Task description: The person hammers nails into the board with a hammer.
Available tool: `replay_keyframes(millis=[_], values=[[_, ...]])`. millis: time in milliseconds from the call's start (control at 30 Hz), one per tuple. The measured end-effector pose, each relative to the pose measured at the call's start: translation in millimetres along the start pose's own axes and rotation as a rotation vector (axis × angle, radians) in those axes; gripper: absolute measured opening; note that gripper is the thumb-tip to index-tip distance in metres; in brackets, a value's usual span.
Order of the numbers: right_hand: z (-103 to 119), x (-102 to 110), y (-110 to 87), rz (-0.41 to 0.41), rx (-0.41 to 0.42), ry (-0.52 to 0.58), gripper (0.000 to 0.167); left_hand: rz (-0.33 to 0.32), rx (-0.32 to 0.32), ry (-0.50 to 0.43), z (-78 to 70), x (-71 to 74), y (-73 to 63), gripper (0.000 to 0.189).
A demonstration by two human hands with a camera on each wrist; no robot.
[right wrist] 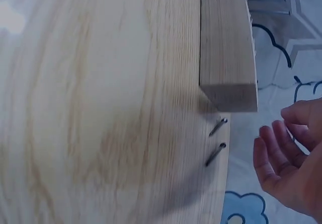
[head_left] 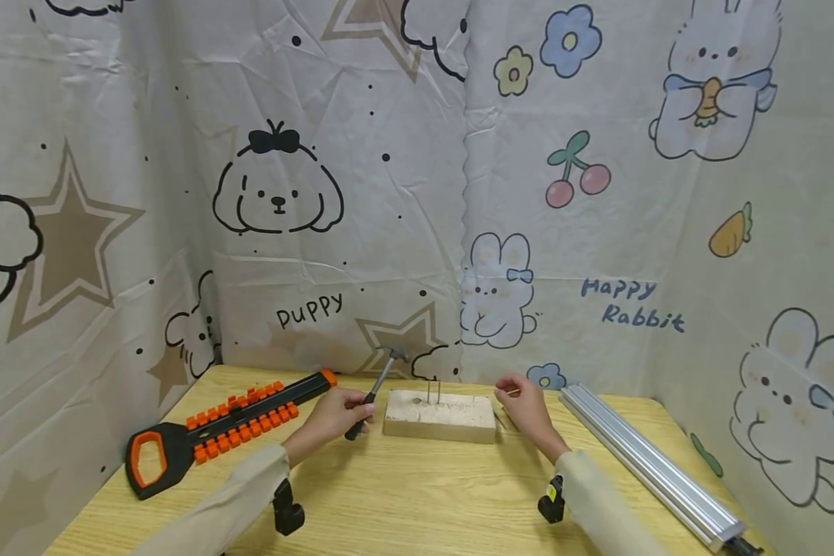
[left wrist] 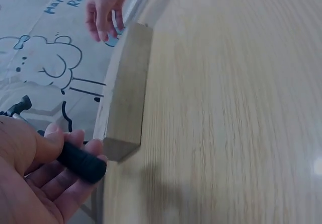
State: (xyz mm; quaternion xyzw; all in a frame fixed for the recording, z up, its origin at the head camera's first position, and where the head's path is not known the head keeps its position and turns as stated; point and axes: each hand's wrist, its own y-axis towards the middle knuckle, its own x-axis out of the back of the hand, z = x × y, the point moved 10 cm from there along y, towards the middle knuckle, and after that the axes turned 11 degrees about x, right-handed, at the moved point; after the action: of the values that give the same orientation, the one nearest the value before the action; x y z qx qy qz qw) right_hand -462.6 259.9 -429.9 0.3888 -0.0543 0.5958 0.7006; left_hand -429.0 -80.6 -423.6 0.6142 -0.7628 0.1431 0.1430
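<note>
My left hand point(head_left: 333, 417) point(left wrist: 30, 173) grips the black handle of a small hammer point(head_left: 378, 382) point(left wrist: 80, 162). Its steel head is raised above the left end of a pale wooden block point(head_left: 439, 417) point(left wrist: 126, 98) point(right wrist: 226, 43). Two nails point(head_left: 431, 392) point(left wrist: 85, 85) stand upright in the block's top. My right hand point(head_left: 521, 405) point(right wrist: 287, 158) hovers just past the block's right end with its fingers loosely curved, and I see nothing in it. On the table beside that end lie two loose nails point(right wrist: 218, 127).
The yellow wooden table point(head_left: 424, 494) carries an orange and black handsaw point(head_left: 215, 428) at the left. A long aluminium rail point(head_left: 646, 463) runs along the right. Cartoon-printed cloth walls point(head_left: 417, 193) close in the back and both sides.
</note>
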Motion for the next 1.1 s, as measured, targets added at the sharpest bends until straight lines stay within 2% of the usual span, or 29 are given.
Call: replay_keyframes(millis=[267,467,633,733,833,967,1100], values=[[-20,8,-3.2,0.064,-0.025,-0.090,0.006,-0.065,-0.076,0.163,-11.3,9.7,-0.5,0.014],[-39,1,-9.0,0.161,-0.079,-0.134,0.015,-0.157,-0.085,0.259,-20.4,16.4,2.4,0.012],[-44,-2,-8.9,0.176,-0.048,-0.205,0.008,-0.216,-0.084,0.357,-24.1,20.7,3.2,0.010],[-43,-2,-6.1,0.191,-0.037,-0.291,0.006,-0.218,-0.081,0.390,-22.9,20.8,1.6,0.009],[-39,-6,-3.6,0.245,-0.046,-0.352,0.029,-0.211,-0.081,0.398,-20.1,20.6,-1.4,0.010],[-36,-14,-3.1,0.321,-0.074,-0.391,0.046,-0.178,-0.087,0.352,-14.3,20.5,-5.1,0.010],[-34,-18,-6.2,0.364,-0.106,-0.429,0.047,-0.136,-0.090,0.301,-10.5,20.0,-6.9,0.012]])
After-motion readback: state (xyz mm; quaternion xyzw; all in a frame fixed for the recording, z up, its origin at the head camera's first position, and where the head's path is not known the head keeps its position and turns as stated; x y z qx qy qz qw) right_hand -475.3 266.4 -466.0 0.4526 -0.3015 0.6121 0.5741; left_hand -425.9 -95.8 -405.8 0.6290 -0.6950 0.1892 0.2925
